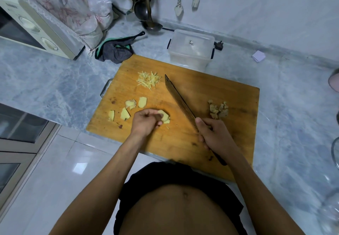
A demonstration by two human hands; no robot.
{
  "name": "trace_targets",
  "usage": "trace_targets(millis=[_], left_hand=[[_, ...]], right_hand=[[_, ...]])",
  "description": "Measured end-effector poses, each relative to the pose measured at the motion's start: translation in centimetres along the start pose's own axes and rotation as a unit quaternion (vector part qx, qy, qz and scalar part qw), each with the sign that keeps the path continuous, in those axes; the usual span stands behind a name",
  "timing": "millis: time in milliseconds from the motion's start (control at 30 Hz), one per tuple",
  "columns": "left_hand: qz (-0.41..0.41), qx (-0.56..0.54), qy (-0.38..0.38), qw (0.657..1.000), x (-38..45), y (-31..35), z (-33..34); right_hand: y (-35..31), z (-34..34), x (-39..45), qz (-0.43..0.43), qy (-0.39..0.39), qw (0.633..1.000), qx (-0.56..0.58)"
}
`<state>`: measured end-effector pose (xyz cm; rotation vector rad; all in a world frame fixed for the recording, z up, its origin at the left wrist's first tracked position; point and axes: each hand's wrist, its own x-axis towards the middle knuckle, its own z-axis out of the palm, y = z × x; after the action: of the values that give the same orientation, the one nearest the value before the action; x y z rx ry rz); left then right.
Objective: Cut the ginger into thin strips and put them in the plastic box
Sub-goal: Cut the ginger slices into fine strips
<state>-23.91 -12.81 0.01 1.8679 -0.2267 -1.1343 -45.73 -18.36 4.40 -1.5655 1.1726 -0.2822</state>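
Steel knife (pixel 178 99) points away, tip leaning left.

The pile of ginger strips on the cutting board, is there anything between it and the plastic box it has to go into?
Nothing visible stands between the ginger strips and the plastic box; only bare cutting board lies between them. But the box appears to have its lid on, which would block them. The knife lies just right of the pile.

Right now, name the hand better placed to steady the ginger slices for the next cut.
Left. The left hand already pinches the ginger slices on the cutting board, while the right hand grips the knife, blade angled just beside them.
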Motion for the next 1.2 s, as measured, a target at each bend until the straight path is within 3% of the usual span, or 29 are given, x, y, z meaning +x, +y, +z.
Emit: trace_targets(millis=[100,267,500,767,1033,1200], left_hand=[[-0.025,0.008,0.04,0.999,-0.4,-0.6,1.3],[0.038,0.155,0.141,0.977,-1.1,-1.7,2.2],[0.033,0.141,0.211,0.967,-1.9,-2.7,2.4],[0.065,0.169,0.23,0.956,-2.0,-2.9,4.4],[0.12,0.213,0.193,0.95,-2.4,-2.6,4.8],[0.106,0.106,0.23,0.962,-2.7,-3.5,5.9]], right_hand=[[0.1,-0.7,-0.1,-0.002,-0.017,1.0,-0.002],[0.6,-1.8,0.0,0.004,-0.062,0.998,0.014],[1.5,-3.9,0.1,-0.01,-0.107,0.994,0.012],[0.7,-5.7,1.2,-0.025,-0.174,0.982,-0.065],[1.6,-4.9,1.6,-0.058,-0.209,0.97,-0.112],[2.2,-4.9,1.4,-0.041,-0.194,0.976,-0.089]])
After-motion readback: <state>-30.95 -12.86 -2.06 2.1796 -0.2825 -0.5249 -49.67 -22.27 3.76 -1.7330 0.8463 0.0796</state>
